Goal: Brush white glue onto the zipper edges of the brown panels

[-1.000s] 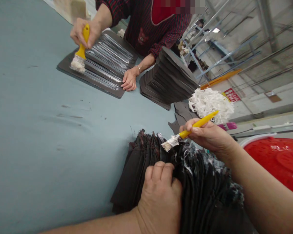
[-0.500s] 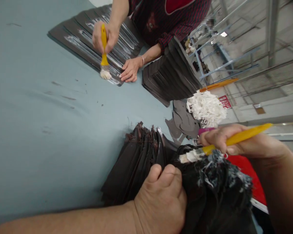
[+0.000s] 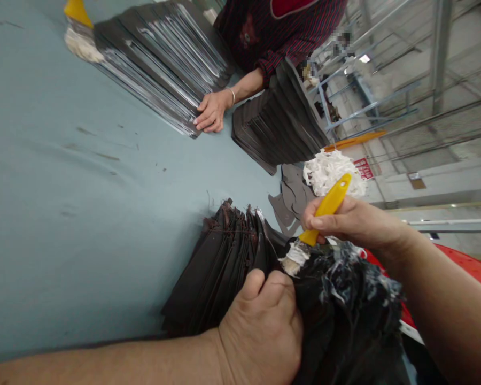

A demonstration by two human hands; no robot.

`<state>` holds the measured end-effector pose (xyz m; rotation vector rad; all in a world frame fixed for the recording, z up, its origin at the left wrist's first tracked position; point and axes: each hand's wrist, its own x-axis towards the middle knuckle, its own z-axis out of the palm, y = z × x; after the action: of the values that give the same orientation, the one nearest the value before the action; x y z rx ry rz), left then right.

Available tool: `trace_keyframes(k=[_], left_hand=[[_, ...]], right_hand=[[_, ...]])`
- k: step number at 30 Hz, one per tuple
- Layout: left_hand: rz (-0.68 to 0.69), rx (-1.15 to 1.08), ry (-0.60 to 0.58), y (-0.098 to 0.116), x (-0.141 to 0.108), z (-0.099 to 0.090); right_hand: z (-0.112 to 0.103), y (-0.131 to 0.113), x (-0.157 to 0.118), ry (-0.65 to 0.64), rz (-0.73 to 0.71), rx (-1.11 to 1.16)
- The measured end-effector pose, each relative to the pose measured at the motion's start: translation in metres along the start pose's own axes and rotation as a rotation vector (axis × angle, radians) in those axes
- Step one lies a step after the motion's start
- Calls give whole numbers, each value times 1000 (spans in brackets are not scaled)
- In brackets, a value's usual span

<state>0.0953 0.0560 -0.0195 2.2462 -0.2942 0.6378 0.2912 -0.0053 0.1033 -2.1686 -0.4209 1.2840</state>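
Note:
My right hand [image 3: 336, 219] is closed round the yellow handle of a brush [image 3: 332, 206]. The brush points down to the left, its white-coated bristles at the top edge of the dark pieces beside my left hand. My left hand [image 3: 266, 326], fingers curled, grips the dark fabric pieces [image 3: 332, 331] at the bottom centre. White paste is smeared over the gathered edges on the right. To the left of my left hand stands a bundle of dark pieces [image 3: 216, 262] with frayed reddish edges.
Across the blue-green table [image 3: 104, 224], a person's hand [image 3: 213, 111] rests on fanned grey pieces [image 3: 144, 64] streaked white. Another brush [image 3: 80, 37] is at the upper left. A grey stack [image 3: 280, 117], grey cut-outs [image 3: 292, 192] and a white strip pile [image 3: 332, 171] lie beyond my right hand.
My right hand has moved left, and its brush has swung from nearly level to steeply slanted, bristles lower. The other person's brush has moved to the upper left. My left hand is almost unchanged.

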Motion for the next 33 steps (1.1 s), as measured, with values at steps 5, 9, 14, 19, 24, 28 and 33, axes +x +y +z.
trace_keyframes(k=[5,9,14,19,24,28,33], left_hand=[[0,1,-46,0,0,0],[-10,-5,-52,0,-1,-1],[-38,54,-31,-4,2,0],[-159,72,30,-14,-1,3],[-144,-183,-247,-43,-2,-19],[-294,-367,-184,-78,22,-36],[-588,-332,-339,-121,77,-27]], right_hand=[[-11,-2,-7,72,-52,33],[-7,0,-10,53,-69,4],[-16,3,0,53,-86,107],[-25,19,36,432,-210,421],[-19,45,61,443,-254,577],[-17,57,59,498,-253,647],[-16,65,57,560,-260,684]])
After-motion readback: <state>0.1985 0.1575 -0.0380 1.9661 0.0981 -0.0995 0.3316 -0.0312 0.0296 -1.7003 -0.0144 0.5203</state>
